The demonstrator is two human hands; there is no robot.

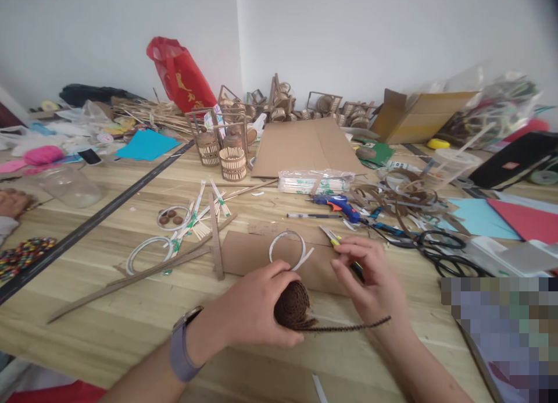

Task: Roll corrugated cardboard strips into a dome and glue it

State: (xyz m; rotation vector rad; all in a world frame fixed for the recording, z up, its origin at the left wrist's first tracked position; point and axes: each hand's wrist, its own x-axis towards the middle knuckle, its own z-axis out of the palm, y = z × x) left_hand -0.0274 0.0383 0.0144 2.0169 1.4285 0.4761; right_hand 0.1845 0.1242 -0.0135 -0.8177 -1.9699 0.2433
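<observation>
My left hand [257, 304] wraps round a coiled roll of brown corrugated cardboard strip [291, 307]. The strip's loose end [349, 327] sticks out to the right, below my right hand [370, 275]. Fingers of that hand close on a yellow and black utility knife [335, 239], its blade pointing away to the upper left over the cardboard; part of the handle is hidden by the fingers. A flat cardboard piece [244, 255] lies under both hands' far side. On it, just beyond the roll, rests a white paper ring [271, 249] with a loose tail.
A blue glue gun [342, 206], a pen [314, 216] and black scissors [442, 240] lie beyond and right of my hands. Small stick baskets [233, 163] stand at the back beside a large cardboard sheet [300, 144]. At the left edge, another person's hand [15, 202] shows.
</observation>
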